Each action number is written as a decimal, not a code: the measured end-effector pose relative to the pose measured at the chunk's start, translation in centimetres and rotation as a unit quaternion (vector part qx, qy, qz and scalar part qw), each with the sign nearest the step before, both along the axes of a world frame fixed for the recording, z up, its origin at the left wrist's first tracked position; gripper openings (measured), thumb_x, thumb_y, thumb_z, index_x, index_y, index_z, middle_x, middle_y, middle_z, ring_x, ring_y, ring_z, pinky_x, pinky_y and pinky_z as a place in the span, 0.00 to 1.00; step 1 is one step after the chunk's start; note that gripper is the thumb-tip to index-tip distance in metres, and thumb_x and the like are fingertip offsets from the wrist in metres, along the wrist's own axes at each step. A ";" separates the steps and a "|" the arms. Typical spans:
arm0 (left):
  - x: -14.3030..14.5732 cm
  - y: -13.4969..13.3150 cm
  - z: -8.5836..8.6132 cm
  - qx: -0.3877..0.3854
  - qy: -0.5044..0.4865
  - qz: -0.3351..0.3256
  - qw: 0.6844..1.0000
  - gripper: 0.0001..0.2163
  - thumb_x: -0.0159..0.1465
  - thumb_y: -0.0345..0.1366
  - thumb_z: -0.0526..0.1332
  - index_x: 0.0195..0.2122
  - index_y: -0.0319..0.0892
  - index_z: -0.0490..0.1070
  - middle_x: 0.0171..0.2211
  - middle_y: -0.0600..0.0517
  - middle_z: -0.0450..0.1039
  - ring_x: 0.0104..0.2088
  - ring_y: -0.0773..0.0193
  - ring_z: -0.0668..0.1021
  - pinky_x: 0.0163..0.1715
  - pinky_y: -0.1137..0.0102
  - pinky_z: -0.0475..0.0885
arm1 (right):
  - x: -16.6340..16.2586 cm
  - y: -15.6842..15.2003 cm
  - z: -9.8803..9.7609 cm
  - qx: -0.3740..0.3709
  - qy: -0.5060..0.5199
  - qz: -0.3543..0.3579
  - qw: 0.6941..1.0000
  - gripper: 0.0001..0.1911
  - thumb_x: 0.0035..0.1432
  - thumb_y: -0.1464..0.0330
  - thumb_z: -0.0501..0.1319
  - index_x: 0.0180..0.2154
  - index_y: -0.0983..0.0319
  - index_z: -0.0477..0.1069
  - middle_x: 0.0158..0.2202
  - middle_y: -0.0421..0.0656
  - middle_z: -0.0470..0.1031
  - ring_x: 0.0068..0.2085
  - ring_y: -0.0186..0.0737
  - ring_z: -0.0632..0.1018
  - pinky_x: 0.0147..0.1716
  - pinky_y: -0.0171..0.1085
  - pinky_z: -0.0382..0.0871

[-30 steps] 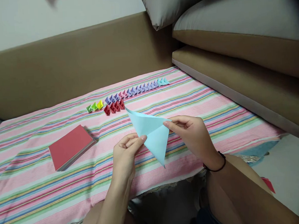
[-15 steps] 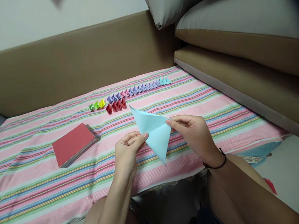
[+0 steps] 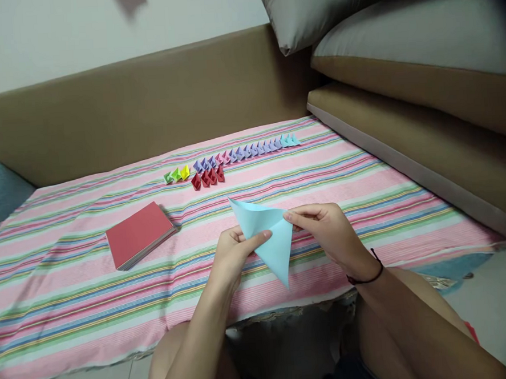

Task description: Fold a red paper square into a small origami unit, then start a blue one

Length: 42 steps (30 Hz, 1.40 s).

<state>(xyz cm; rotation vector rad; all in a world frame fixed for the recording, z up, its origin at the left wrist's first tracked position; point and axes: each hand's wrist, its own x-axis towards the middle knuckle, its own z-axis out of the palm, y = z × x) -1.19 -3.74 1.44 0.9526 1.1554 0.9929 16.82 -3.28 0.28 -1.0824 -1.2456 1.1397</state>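
The left hand's (image 3: pixel 234 252) thumb now lies farther in across the thin, light-blue folded paper sheet (image 3: pixel 272 258) than a moment ago, so its grip seems to bear nearer the sheet's middle. Its fingers are closed on the paper from the left; the right hand's (image 3: pixel 330 230) fingers pinch its upper right corner. The sheet is held above the pink multicolour-striped cloth (image 3: pixel 203 215), nearer the person than the small, multicoloured folded-paper pieces (image 3: pixel 248 151).
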 end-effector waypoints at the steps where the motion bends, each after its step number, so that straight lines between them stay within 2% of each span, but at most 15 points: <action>1: -0.1 0.1 0.0 -0.001 0.005 0.000 1.000 0.13 0.43 0.38 0.73 0.27 0.36 0.77 0.26 0.47 0.78 0.26 0.62 0.77 0.30 0.70 0.72 | 0.0 0.0 0.0 -0.002 -0.002 0.000 1.000 0.10 0.49 0.62 0.66 0.30 0.62 0.79 0.28 0.42 0.79 0.31 0.39 0.78 0.33 0.38 0.73; 7: -0.7 0.5 -0.2 0.001 -0.005 0.026 1.000 0.12 0.42 0.38 0.73 0.19 0.38 0.73 0.15 0.54 0.71 0.18 0.68 0.73 0.24 0.72 0.71 | 0.6 0.3 0.0 -0.007 -0.005 -0.017 1.000 0.11 0.49 0.61 0.66 0.29 0.62 0.79 0.27 0.43 0.79 0.30 0.40 0.77 0.33 0.39 0.74; 9: -0.7 0.5 -0.2 0.001 -0.009 0.021 1.000 0.12 0.43 0.39 0.73 0.19 0.38 0.72 0.17 0.53 0.72 0.19 0.68 0.74 0.26 0.72 0.73 | 0.7 0.4 -0.1 -0.008 -0.008 -0.018 1.000 0.11 0.49 0.61 0.66 0.29 0.62 0.78 0.27 0.43 0.79 0.30 0.39 0.77 0.32 0.39 0.73; 12: -0.7 0.5 -0.4 -0.001 -0.009 -0.008 1.000 0.12 0.45 0.40 0.72 0.24 0.37 0.75 0.24 0.49 0.77 0.27 0.63 0.78 0.32 0.69 0.74 | 0.7 0.4 -0.2 -0.010 -0.021 -0.009 1.000 0.12 0.49 0.60 0.65 0.29 0.63 0.78 0.27 0.43 0.78 0.30 0.39 0.76 0.32 0.39 0.72; 14: -0.7 0.5 -0.6 0.008 -0.002 -0.018 1.000 0.13 0.45 0.41 0.71 0.26 0.36 0.76 0.27 0.48 0.77 0.29 0.62 0.78 0.32 0.70 0.73 | 0.7 0.4 -0.2 -0.011 -0.028 -0.002 1.000 0.13 0.49 0.59 0.65 0.28 0.63 0.78 0.27 0.44 0.78 0.30 0.39 0.76 0.31 0.39 0.72; 23: -0.6 0.7 -1.2 0.023 -0.027 -0.005 0.999 0.13 0.50 0.43 0.68 0.21 0.36 0.74 0.21 0.50 0.74 0.24 0.66 0.75 0.29 0.71 0.72 | 0.7 0.6 -0.2 -0.023 -0.023 -0.003 0.999 0.12 0.47 0.60 0.66 0.28 0.63 0.78 0.28 0.44 0.79 0.30 0.39 0.76 0.32 0.39 0.72; 31: -0.8 0.7 -0.8 0.041 -0.037 0.026 0.998 0.12 0.48 0.42 0.69 0.21 0.38 0.74 0.20 0.52 0.73 0.23 0.66 0.76 0.31 0.71 0.73 | 1.0 0.7 -0.2 -0.020 -0.036 -0.007 0.999 0.14 0.47 0.58 0.66 0.28 0.63 0.78 0.27 0.44 0.78 0.29 0.39 0.76 0.31 0.39 0.72; 37: -0.4 0.3 -0.4 0.013 -0.061 -0.023 0.998 0.14 0.46 0.38 0.71 0.31 0.36 0.77 0.30 0.46 0.79 0.31 0.61 0.79 0.35 0.69 0.73 | 0.7 0.5 -0.2 -0.026 -0.031 0.021 0.999 0.13 0.47 0.59 0.67 0.29 0.63 0.79 0.28 0.44 0.79 0.30 0.39 0.76 0.31 0.39 0.71; 42: -0.6 0.7 -0.9 0.010 -0.047 0.039 0.998 0.11 0.45 0.35 0.72 0.27 0.36 0.77 0.28 0.47 0.79 0.28 0.64 0.78 0.32 0.72 0.73 | 1.0 0.5 -0.4 -0.032 -0.042 0.058 0.997 0.14 0.48 0.59 0.66 0.30 0.64 0.79 0.29 0.45 0.79 0.32 0.40 0.75 0.32 0.39 0.70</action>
